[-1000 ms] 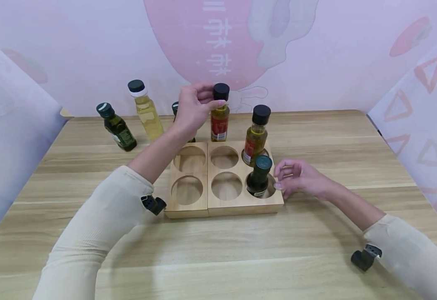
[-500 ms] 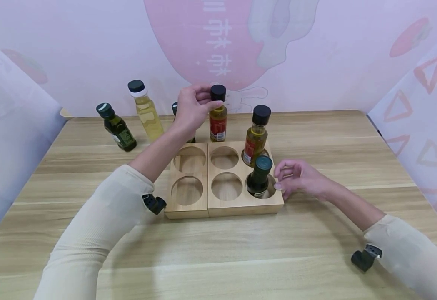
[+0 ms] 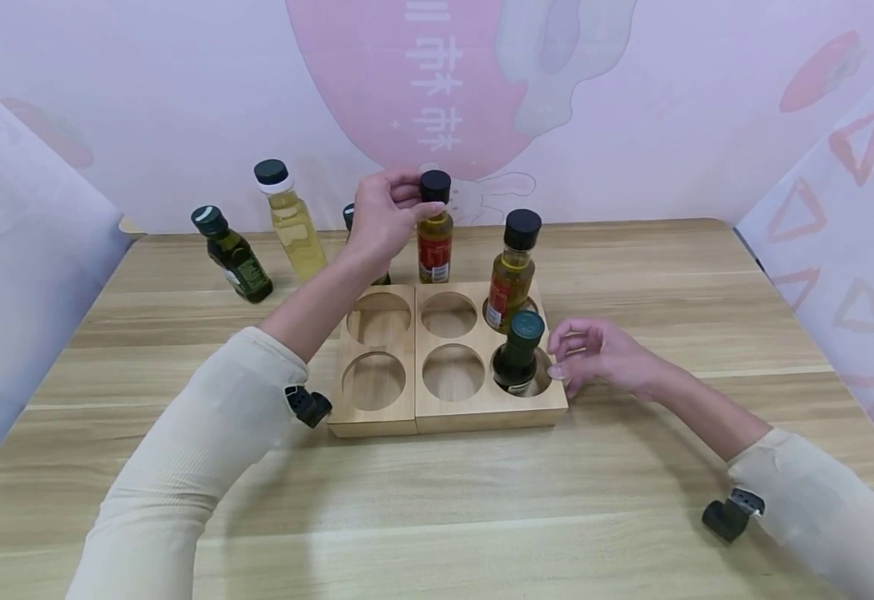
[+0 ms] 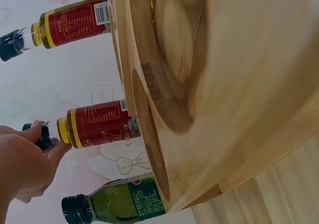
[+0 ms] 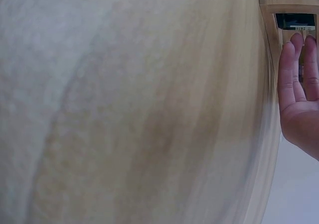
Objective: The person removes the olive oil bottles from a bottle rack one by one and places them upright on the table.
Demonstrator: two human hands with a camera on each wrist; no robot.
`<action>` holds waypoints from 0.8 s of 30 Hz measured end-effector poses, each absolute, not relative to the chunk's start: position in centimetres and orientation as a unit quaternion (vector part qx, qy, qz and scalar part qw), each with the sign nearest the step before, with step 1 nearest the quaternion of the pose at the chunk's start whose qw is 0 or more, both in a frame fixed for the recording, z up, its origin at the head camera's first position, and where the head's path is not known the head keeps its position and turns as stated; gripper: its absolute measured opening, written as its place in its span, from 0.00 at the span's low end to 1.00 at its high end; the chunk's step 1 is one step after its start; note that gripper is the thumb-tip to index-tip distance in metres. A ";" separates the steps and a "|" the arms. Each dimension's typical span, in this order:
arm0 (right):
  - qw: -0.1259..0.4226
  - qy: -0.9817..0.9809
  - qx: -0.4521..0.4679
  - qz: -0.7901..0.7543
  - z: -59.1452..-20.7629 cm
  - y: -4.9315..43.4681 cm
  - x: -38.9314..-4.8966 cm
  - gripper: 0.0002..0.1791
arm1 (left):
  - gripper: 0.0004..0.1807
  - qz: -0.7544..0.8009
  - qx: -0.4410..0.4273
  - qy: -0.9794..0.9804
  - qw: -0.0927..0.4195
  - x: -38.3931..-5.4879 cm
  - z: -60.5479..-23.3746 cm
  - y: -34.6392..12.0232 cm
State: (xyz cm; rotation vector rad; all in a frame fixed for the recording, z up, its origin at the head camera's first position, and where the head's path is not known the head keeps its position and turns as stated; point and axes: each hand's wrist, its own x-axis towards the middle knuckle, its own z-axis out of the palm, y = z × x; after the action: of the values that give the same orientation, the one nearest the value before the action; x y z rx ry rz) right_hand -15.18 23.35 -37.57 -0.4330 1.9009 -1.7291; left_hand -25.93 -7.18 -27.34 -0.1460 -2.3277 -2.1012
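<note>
My left hand (image 3: 384, 218) pinches the black cap and neck of a red-labelled oil bottle (image 3: 435, 250), standing upright behind the wooden rack (image 3: 474, 410). In the left wrist view, thumb and fingers meet at the cap of this oil bottle (image 4: 99, 124). My right hand (image 3: 605, 358) is at the rack's right side, fingers loosely bent, holding nothing; whether they touch the rack I cannot tell. Near them a dark green bottle (image 3: 517, 354) leans in the front right hole. Another red-labelled oil bottle (image 3: 510, 279) occupies the back right hole.
Left of the rack stand a small dark green bottle (image 3: 237, 262) and a taller pale-yellow oil bottle (image 3: 297, 233). My left hand mostly covers a green bottle (image 4: 117, 204) behind the rack. A printed backdrop (image 3: 669, 150) rises at the table's back edge.
The pinched oil bottle has shifted slightly left, its cap moving a little lower in the head view. My left hand moved slightly with it. The right hand stays in place.
</note>
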 end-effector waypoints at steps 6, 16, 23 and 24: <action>0.265 0.704 -0.161 -0.639 -37.5 23.3 -15.2 0.12 | 0.21 -0.666 -0.036 -0.745 -0.001 -26.1 -27.3 -7.3; 0.270 0.700 -0.156 -0.643 -37.4 23.2 -15.0 0.13 | 0.23 -0.664 -0.039 -0.746 0.001 -26.2 -27.4 -7.5; 0.272 0.700 -0.152 -0.643 -37.4 23.3 -15.0 0.13 | 0.23 -0.659 -0.054 -0.750 0.005 -26.0 -27.6 -7.6; 0.272 0.700 -0.152 -0.643 -37.4 23.3 -15.0 0.13 | 0.23 -0.658 -0.057 -0.751 0.005 -25.9 -27.5 -7.7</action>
State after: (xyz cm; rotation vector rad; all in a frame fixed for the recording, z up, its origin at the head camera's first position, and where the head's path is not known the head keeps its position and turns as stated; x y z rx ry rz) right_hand -14.98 23.25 -37.37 -0.4100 1.8834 -1.7307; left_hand -25.92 -7.65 -27.53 -0.1778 -2.3516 -2.0602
